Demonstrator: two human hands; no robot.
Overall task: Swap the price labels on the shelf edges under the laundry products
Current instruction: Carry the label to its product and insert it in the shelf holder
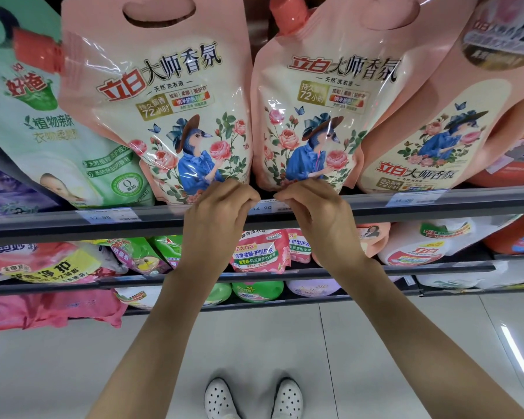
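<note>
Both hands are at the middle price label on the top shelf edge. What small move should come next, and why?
Probably lift the middle label up out of the shelf rail. The left hand and right hand already pinch at its upper corners, and its lower part, printed 14.90, sits behind the rail's clear strip.

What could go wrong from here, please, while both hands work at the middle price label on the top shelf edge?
1. Both hands, left and right, pinch the middle label at its ends; pulling unevenly might tear or crease it.
2. The knuckles sit right under two pink pouches that lean over the rail; a nudge may tip one off.
3. Labels at left and right look alike, so a mix-up seems possible.
</note>
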